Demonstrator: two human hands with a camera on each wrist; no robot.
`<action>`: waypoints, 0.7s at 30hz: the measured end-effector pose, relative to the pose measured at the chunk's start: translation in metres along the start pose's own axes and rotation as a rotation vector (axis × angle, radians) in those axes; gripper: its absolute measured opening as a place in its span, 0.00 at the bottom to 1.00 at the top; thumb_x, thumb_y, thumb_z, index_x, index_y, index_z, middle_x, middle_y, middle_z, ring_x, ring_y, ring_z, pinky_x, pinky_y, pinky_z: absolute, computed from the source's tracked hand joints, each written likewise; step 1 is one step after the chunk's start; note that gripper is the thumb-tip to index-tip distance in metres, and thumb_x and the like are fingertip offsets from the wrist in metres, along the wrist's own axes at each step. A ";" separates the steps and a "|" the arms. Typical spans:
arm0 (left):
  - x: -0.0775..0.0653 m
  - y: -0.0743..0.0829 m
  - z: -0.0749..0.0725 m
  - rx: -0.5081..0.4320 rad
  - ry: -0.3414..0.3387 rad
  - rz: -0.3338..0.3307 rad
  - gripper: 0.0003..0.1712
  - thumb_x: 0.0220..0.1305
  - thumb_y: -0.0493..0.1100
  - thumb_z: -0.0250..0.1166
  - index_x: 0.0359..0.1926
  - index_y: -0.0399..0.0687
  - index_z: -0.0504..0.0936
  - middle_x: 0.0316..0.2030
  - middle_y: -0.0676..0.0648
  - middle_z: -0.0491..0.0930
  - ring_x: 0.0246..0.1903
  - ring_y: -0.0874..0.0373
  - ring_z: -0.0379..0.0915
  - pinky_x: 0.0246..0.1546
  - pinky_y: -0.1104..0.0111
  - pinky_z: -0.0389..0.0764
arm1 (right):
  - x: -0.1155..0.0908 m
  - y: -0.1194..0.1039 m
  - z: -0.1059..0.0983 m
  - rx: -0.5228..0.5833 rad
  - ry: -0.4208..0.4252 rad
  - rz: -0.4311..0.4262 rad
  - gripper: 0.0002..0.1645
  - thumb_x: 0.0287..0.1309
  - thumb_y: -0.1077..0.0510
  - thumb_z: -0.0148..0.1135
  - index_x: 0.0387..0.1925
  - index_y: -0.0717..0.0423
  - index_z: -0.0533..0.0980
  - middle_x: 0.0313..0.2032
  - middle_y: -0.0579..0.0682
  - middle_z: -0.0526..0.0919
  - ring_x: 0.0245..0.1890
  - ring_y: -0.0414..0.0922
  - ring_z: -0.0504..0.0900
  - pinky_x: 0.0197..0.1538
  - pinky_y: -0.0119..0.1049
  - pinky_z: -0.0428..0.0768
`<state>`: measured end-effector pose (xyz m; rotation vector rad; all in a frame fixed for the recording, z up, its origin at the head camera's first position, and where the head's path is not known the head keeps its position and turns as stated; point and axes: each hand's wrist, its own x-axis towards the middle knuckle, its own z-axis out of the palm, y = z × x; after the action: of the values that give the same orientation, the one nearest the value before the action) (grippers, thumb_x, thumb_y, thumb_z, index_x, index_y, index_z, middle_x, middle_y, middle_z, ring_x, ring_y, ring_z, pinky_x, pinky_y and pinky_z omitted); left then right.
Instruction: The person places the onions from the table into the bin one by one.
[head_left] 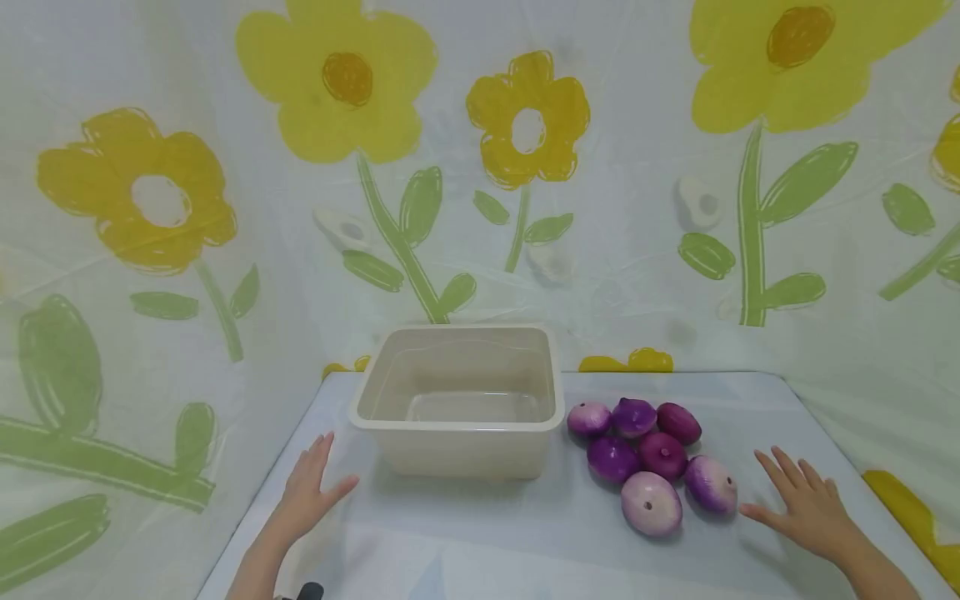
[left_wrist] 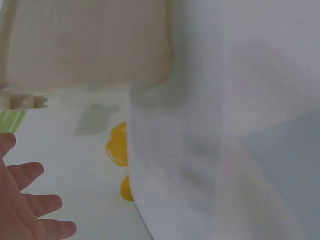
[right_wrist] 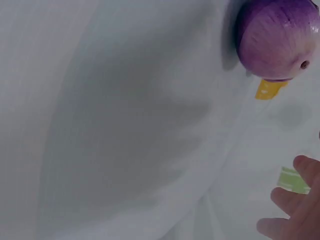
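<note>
My left hand (head_left: 303, 492) is held with fingers spread, left of the cream plastic bin (head_left: 465, 454) and apart from it. That bin shows nothing inside. Several purple onions lie in a cluster right of it, among them a pale one (head_left: 651, 504) in front and a purple-and-white one (head_left: 711, 485) at the right. Just beyond that last onion my right hand (head_left: 806, 504) hovers, fingers spread, holding nothing. The right wrist view shows one onion (right_wrist: 277, 40) close by, with the fingertips (right_wrist: 287, 200) below it. In the left wrist view the bin's side (left_wrist: 90, 45) is above my fingers.
A pale cloth covers the table (head_left: 480, 542). White fabric printed with yellow flowers (head_left: 528, 129) hangs behind and at both sides. The bin stands toward the table's back edge. A small dark object (head_left: 311, 591) shows by my left wrist.
</note>
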<state>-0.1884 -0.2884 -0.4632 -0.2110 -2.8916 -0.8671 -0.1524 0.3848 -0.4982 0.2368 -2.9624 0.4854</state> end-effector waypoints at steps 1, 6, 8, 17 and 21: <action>0.004 0.003 -0.004 -0.044 -0.002 -0.009 0.48 0.60 0.54 0.59 0.67 0.30 0.46 0.65 0.24 0.45 0.63 0.25 0.38 0.57 0.34 0.45 | 0.001 -0.002 0.001 0.016 0.002 -0.002 0.55 0.53 0.40 0.58 0.70 0.59 0.41 0.64 0.74 0.47 0.55 0.80 0.50 0.49 0.78 0.42; 0.020 0.015 -0.016 -0.144 0.016 -0.003 0.46 0.61 0.49 0.58 0.68 0.29 0.43 0.66 0.26 0.43 0.65 0.30 0.39 0.60 0.37 0.46 | 0.006 -0.005 0.007 0.112 0.029 -0.033 0.51 0.54 0.45 0.59 0.68 0.65 0.45 0.62 0.77 0.50 0.53 0.79 0.53 0.48 0.77 0.45; 0.026 0.019 -0.019 -0.163 0.012 -0.004 0.46 0.61 0.49 0.57 0.68 0.30 0.42 0.67 0.27 0.43 0.65 0.30 0.38 0.60 0.37 0.46 | 0.008 -0.006 0.010 0.164 0.040 -0.038 0.50 0.54 0.47 0.60 0.66 0.68 0.48 0.61 0.78 0.52 0.53 0.79 0.54 0.48 0.75 0.48; 0.052 0.034 -0.021 -0.265 -0.038 -0.089 0.51 0.61 0.55 0.57 0.70 0.40 0.36 0.70 0.33 0.38 0.67 0.34 0.35 0.60 0.37 0.46 | 0.017 -0.014 0.018 0.366 -0.012 0.035 0.50 0.54 0.51 0.61 0.64 0.75 0.47 0.59 0.81 0.51 0.56 0.78 0.52 0.49 0.72 0.56; 0.062 0.037 -0.015 -0.296 -0.053 -0.148 0.51 0.61 0.57 0.57 0.71 0.45 0.35 0.70 0.35 0.38 0.68 0.35 0.35 0.59 0.38 0.49 | 0.019 -0.017 0.019 0.374 -0.002 0.068 0.49 0.54 0.50 0.60 0.64 0.75 0.47 0.59 0.81 0.52 0.55 0.78 0.53 0.48 0.72 0.57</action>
<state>-0.2418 -0.2604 -0.4214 -0.0457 -2.8425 -1.3348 -0.1704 0.3602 -0.5083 0.1724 -2.8652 1.0481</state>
